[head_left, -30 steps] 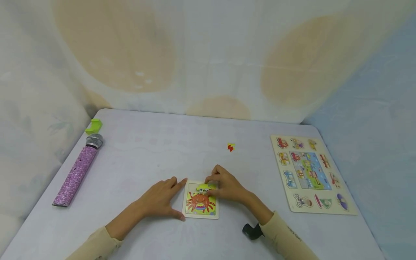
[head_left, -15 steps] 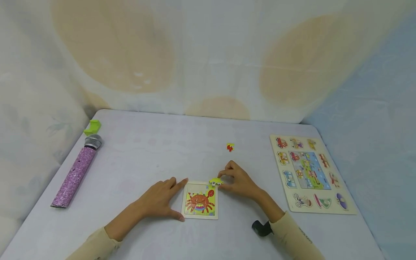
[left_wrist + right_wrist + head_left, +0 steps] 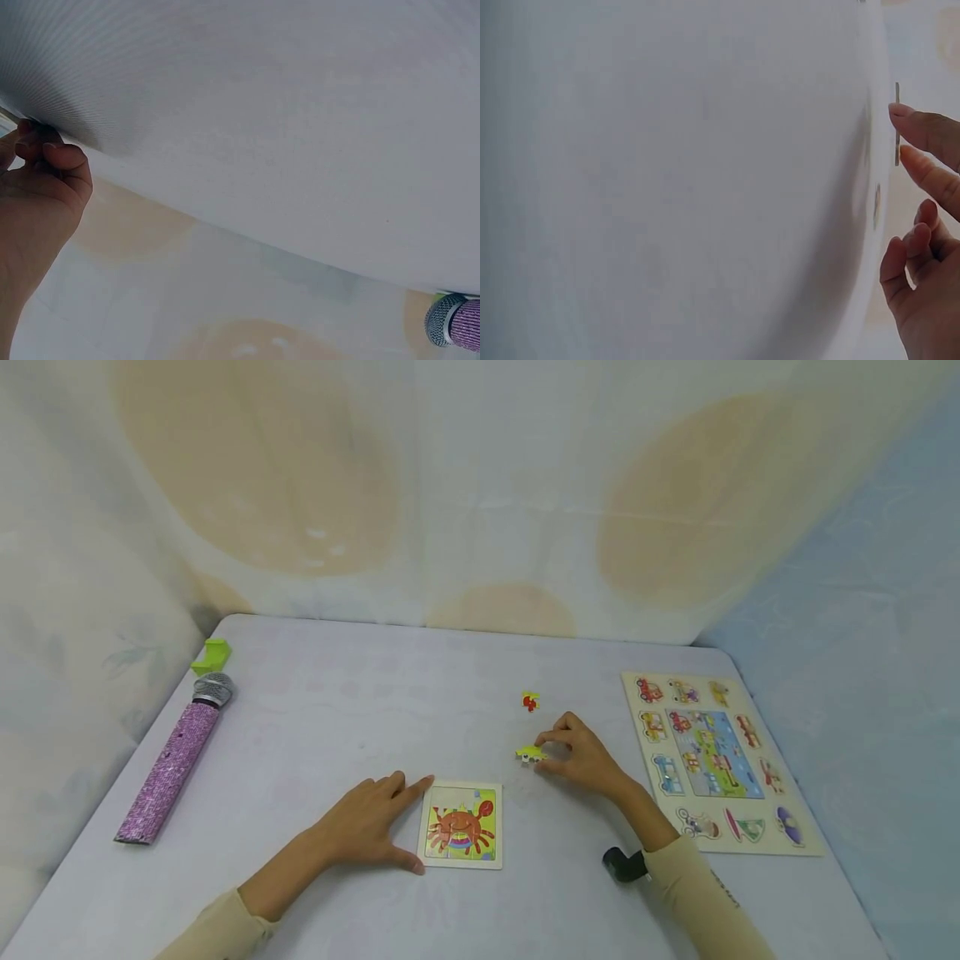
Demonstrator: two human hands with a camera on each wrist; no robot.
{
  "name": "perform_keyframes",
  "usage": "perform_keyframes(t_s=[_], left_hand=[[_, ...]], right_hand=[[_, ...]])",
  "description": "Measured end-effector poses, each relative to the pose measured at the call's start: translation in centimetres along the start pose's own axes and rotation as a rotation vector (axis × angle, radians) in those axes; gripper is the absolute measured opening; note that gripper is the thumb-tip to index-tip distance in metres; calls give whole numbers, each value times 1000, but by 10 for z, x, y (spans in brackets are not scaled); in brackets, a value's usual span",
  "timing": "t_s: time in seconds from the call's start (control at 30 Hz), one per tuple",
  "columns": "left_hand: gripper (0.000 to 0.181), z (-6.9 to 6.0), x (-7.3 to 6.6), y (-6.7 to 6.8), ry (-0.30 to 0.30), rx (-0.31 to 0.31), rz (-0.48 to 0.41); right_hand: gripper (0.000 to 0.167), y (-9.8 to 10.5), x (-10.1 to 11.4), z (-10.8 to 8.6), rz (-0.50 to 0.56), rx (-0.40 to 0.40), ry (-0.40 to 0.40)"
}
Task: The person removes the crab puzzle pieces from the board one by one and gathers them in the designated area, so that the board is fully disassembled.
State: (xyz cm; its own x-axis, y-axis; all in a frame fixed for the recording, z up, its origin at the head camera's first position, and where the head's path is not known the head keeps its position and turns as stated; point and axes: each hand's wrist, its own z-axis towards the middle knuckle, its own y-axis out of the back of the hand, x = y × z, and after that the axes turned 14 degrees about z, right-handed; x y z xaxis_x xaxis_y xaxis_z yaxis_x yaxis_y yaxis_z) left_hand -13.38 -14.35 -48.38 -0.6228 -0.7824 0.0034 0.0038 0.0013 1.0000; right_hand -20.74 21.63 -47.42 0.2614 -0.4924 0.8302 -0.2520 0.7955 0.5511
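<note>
A small square puzzle board (image 3: 462, 862) with a red crab picture lies in front of me in the head view. Along its top left is a bare strip of backing. My left hand (image 3: 358, 828) rests beside it, thumb and forefinger spread and touching its left corners. Between thumb and finger, my right hand (image 3: 585, 762) pinches a yellow-green puzzle piece (image 3: 527, 755) up and to the right of the board. Edge-on, that puzzle piece (image 3: 897, 90) appears as a thin line in the right wrist view. Farther back lies a loose red and yellow puzzle piece (image 3: 530, 702).
On the right lies a larger wooden puzzle board (image 3: 720, 845) with vehicle pictures. A purple glittery microphone (image 3: 172, 764) and a bright green block (image 3: 213, 656) are at the left edge. Near my right sleeve is a black curved object (image 3: 622, 865).
My right hand has lifted the yellow-green piece off the top of the crab board and carried it up and right. My left hand has stayed by the board.
</note>
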Motion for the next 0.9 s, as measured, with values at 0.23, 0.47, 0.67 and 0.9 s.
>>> perform_keyframes(t_s=[0.23, 0.47, 0.67, 0.9], left_hand=[[113, -1, 1, 0, 8, 10, -16], [114, -1, 1, 0, 17, 20, -35], [113, -1, 0, 0, 16, 35, -29], [113, 0, 1, 1, 25, 38, -20]], right_hand=[[28, 25, -13, 15, -31, -50, -34], [30, 44, -26, 34, -70, -73, -44], [32, 50, -33, 44, -73, -71, -121], [35, 53, -37, 51, -77, -81, -181]])
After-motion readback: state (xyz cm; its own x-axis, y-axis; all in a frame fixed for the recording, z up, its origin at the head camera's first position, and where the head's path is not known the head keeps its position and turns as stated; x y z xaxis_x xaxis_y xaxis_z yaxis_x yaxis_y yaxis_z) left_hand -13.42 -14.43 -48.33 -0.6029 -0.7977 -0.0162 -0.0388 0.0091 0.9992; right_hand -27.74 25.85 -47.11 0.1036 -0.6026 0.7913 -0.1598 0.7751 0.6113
